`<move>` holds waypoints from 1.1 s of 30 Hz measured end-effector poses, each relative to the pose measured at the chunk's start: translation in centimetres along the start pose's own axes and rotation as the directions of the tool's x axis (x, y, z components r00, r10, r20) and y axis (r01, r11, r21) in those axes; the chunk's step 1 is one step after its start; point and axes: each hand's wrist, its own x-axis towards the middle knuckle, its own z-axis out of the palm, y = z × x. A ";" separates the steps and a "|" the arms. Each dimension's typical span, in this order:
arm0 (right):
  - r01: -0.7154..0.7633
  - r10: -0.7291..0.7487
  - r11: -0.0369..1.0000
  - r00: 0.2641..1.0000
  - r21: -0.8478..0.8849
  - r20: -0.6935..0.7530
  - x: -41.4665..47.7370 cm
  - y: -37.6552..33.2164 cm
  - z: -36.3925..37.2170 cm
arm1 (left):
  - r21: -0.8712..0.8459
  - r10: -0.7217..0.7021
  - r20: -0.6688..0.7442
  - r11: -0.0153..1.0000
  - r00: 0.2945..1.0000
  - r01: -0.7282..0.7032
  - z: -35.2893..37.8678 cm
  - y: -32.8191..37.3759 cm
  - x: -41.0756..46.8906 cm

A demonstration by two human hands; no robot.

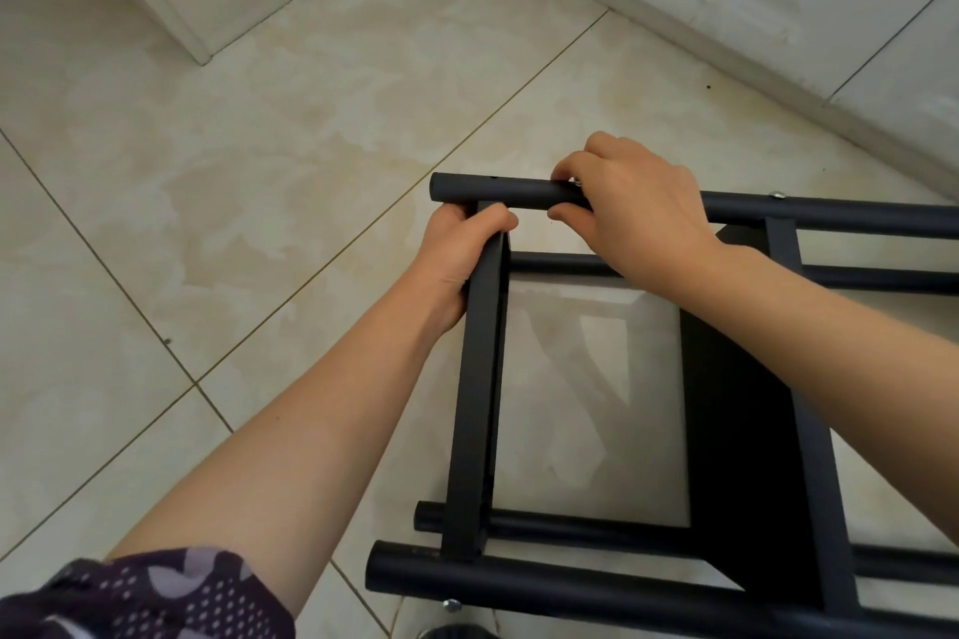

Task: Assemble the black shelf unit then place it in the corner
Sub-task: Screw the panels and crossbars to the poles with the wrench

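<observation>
The black shelf unit point(737, 405) lies on its side on the tiled floor point(259, 171), its poles running left to right across the view. Take the top pole point(498, 189) as the marker: its long axis is horizontal, its open end points left, and a hole point(493, 178) shows on it just short of that end. The end shelf board point(480, 379) stands edge-on directly beneath this pole, at right angles to it, its upper end touching the pole's underside close below the hole. The left hand point(456, 254) grips that upper end, fingers point(493, 219) clenched round the board just under the pole. The right hand point(633, 213) sits on the pole to the right of the hole, fingers point(568, 170) curled over it and thumb beneath, with a silvery thing point(575, 182) at the fingertips, probably a screw, though too small to be sure. The hole thus lies left of the right fingers, along the pole, and the right hand is the nearer one to feed it; I judge the fastener must travel leftward while the left hand holds board and hole aligned
</observation>
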 end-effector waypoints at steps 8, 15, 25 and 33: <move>-0.010 0.010 1.000 1.000 -0.008 0.000 0.0 -0.2 0.0 | 0.000 0.009 0.006 1.000 1.000 -0.009 0.2 -0.1 0.3; -0.018 0.018 0.999 1.000 0.039 -0.011 -0.2 -0.2 -0.1 | -0.083 0.007 0.052 0.997 0.999 -0.002 0.0 -0.3 -0.2; -0.022 0.019 0.934 1.000 0.357 0.012 -5.8 -0.4 -0.2 | 0.282 0.029 0.135 0.957 0.990 -0.067 -3.5 -1.4 -5.7; -0.098 -0.091 0.885 0.923 0.456 0.375 -13.1 -3.7 -0.5 | 0.492 0.054 0.269 0.851 0.962 -0.185 -6.0 -3.0 -14.0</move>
